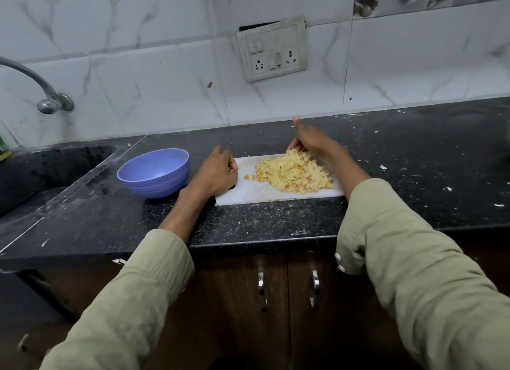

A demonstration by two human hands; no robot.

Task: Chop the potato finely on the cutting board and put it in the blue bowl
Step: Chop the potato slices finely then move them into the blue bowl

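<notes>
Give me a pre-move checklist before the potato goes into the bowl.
1. Potato chopped, piled on board: ok.
2. Bowl upright beside board's left end, looks empty: ok.
3. Left hand holding board's left end: ok.
4. Right hand at the pile's far edge, thumb up; grip on pieces: cannot tell.
5. Stray pieces lie apart from the pile: not ok, gather first.
6. Knife out of the way: cannot tell, none in view.
</notes>
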